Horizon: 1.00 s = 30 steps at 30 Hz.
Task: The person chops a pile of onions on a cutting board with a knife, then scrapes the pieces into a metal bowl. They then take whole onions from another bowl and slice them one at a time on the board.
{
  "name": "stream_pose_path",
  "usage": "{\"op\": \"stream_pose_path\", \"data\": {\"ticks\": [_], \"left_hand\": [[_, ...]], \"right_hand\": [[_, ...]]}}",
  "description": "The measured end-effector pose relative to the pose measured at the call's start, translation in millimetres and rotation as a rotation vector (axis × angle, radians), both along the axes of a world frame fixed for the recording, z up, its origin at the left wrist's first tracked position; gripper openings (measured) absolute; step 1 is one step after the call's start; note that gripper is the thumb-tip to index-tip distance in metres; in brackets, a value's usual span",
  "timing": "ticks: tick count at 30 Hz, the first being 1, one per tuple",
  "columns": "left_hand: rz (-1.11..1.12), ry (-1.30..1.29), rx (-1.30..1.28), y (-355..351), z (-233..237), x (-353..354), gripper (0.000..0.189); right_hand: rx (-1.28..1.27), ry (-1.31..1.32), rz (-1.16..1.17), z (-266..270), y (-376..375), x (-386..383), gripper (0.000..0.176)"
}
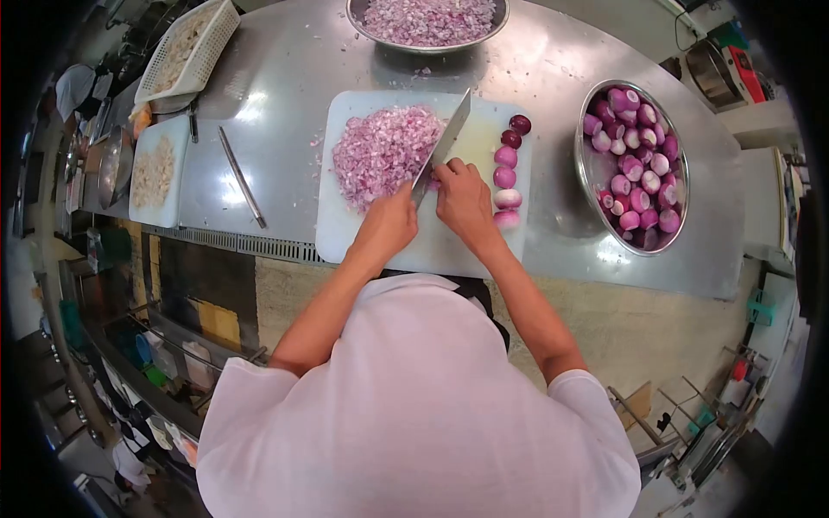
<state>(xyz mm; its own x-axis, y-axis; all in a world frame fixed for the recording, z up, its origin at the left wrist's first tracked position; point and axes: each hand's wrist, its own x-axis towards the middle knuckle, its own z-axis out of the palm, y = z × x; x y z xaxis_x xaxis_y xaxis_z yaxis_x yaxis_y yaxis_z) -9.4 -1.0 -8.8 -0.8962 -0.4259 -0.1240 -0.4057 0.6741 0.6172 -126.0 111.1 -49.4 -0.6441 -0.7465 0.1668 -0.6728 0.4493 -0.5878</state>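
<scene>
My left hand (pixel 389 226) is closed round the handle of a kitchen knife (pixel 451 134), whose broad blade points away to the upper right. Against the blade's right side, my right hand (pixel 465 200) has its fingers curled over a piece of red onion (pixel 433 185), mostly hidden. Both hands are above a white cutting board (pixel 345 237). Chopped red onion (pixel 380 151) lies heaped left of the blade. Along the board's right side runs a row of several peeled red onions (pixel 504 177).
An oval metal bowl (pixel 584 164) of peeled onions stands at right; another metal bowl (pixel 432 47) holds chopped onion at the back. At left are a long metal rod (pixel 242 177), a second board (pixel 180 164) with pale chopped pieces and a white basket (pixel 211 53) on the steel table (pixel 285 78).
</scene>
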Motion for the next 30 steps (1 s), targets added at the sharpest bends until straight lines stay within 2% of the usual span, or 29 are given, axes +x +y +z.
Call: {"op": "stream_pose_path", "data": {"ticks": [2,4,8,12,16,17,20,25,27,30], "left_hand": [[0.022,-0.019,0.014,0.3,2.1,-5.4,0.016],[0.024,-0.022,0.106,-1.8,27.6,-1.7,0.016],[-0.006,-0.011,-0.002,3.1,-1.3,-11.6,0.02],[0.002,0.005,0.084,-0.8,27.1,-9.8,0.02],[0.007,-0.034,0.038,4.7,-4.4,-15.3,0.018],[-0.002,0.024,0.036,1.5,-11.0,-20.1,0.017],[0.011,-0.027,0.097,0.0,21.2,-12.0,0.017],[0.019,0.001,0.09,2.9,1.7,-17.5,0.017],[-0.01,0.051,0.103,-0.2,3.6,-23.7,0.017],[0.044,-0.013,0.08,9.4,13.3,-6.0,0.025]], "right_hand": [[-0.038,0.045,0.009,-0.2,1.6,-2.0,0.019],[-0.031,0.043,0.005,-2.1,5.5,-3.9,0.019],[-0.052,0.016,0.002,-2.2,2.9,-2.2,0.017],[-0.06,0.015,0.004,-3.6,5.8,-1.7,0.015],[-0.071,0.002,-0.017,-3.3,4.5,-0.7,0.013],[-0.09,0.014,-0.011,-2.5,5.9,-1.0,0.013],[-0.115,0.018,-0.003,-4.1,7.4,-2.7,0.012],[-0.119,0.018,-0.015,-5.8,8.8,2.1,0.011],[-0.156,0.046,-0.013,-3.9,7.7,-3.7,0.01],[-0.156,0.01,-0.024,-6.9,6.1,-2.6,0.009]]}}
